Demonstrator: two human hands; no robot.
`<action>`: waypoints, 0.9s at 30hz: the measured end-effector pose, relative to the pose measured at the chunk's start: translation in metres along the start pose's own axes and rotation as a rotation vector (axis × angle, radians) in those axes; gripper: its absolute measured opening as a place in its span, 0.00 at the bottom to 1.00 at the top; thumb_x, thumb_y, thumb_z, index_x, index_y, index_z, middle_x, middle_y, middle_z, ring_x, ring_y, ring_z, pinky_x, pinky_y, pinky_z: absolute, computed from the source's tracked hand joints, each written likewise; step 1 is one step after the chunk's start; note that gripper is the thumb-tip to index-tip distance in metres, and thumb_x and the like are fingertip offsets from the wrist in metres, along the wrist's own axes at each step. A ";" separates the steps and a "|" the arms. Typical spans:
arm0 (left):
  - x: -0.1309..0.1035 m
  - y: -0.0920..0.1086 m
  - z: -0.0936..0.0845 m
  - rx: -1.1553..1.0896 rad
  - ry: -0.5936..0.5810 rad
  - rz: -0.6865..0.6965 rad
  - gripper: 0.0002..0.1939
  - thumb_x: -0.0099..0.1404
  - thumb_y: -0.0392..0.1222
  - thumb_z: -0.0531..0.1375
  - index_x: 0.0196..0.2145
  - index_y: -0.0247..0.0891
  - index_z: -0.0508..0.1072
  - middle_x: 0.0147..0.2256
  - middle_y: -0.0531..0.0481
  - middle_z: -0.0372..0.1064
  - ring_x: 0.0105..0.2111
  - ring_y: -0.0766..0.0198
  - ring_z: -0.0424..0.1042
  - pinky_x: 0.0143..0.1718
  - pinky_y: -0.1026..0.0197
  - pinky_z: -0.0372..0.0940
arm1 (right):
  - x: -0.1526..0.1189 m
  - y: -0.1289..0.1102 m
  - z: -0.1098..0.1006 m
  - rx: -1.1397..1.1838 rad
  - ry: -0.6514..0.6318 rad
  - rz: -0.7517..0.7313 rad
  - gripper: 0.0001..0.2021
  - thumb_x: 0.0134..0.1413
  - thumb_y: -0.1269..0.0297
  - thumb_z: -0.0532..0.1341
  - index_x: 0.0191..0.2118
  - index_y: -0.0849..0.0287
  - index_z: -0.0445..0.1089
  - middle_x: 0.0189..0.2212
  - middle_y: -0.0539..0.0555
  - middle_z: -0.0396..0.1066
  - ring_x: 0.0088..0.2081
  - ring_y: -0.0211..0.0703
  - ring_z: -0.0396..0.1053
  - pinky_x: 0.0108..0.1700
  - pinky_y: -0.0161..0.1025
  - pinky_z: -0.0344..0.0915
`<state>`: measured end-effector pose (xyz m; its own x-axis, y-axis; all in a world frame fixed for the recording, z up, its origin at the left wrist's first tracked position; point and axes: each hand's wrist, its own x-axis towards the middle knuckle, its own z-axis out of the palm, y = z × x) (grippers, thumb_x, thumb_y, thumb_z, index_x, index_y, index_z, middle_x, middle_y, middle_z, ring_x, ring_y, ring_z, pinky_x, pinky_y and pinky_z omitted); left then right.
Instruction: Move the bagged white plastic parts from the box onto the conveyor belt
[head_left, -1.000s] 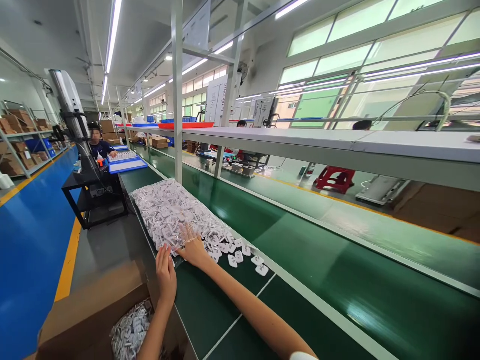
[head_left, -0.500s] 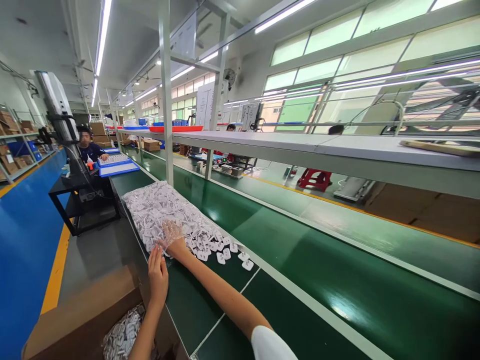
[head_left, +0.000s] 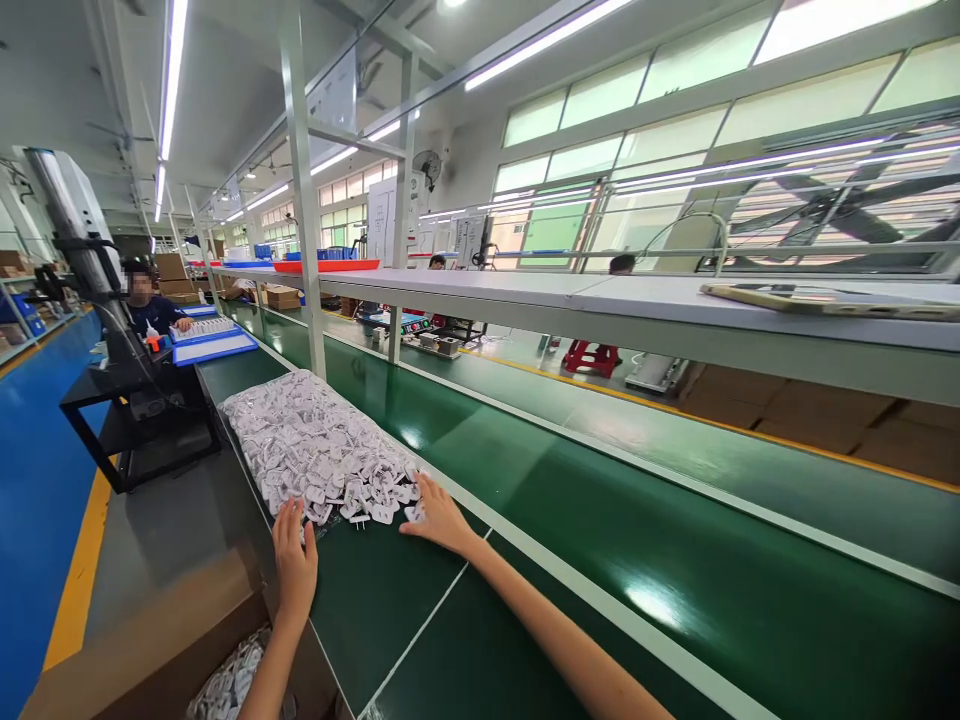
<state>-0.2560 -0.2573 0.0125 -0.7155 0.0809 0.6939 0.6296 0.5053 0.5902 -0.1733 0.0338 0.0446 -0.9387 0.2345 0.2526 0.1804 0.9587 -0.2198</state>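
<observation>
Right, I have the heap of small white plastic pieces [head_left: 300, 435] on the near green work surface [head_left: 375, 610], its far end reaching towards the blue-rimmed tray [head_left: 214, 347]. My right hand [head_left: 442, 518] is at the heap's near right corner, released rather than clenched, thumb and fingers apart and curved around a few edge pieces. My left hand [head_left: 295, 575] is at the near left corner, fingers extended and close together, unclenched, with the fingertips against the edge; I cannot tell whether they pinch any of the clear film [head_left: 321, 545] beside them. Some pieces show thin prongs, so I judge they will snag on one another and move in clumps. A low, cupped right hand with gentle sideways pressure suits them better than a hard shove, which could ride up over the layer and scatter it. I would use the left hand as a soft wall, because the surface's left edge is close and the open cardboard box [head_left: 142, 665] sits below it, holding more white pieces [head_left: 225, 685]. On the right, the pale rail [head_left: 600, 590] runs just beside my fingers, with the green conveyor belt [head_left: 675, 560] beyond, so I want the fingertips inside that line and the film flat, not rucked under the pieces.
</observation>
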 end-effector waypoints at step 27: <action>0.105 0.021 -0.003 0.411 -0.117 0.128 0.10 0.68 0.43 0.57 0.43 0.34 0.71 0.41 0.47 0.69 0.45 0.57 0.69 0.49 0.47 0.64 | 0.065 -0.133 0.028 0.264 0.424 -0.323 0.22 0.51 0.71 0.63 0.53 0.60 0.62 0.42 0.58 0.64 0.41 0.49 0.67 0.39 0.41 0.67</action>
<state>-0.3175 -0.2407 0.0990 -0.6844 0.2498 0.6850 0.5593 0.7826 0.2735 -0.2663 -0.0827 0.0633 -0.7248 0.0337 0.6882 -0.2247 0.9326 -0.2823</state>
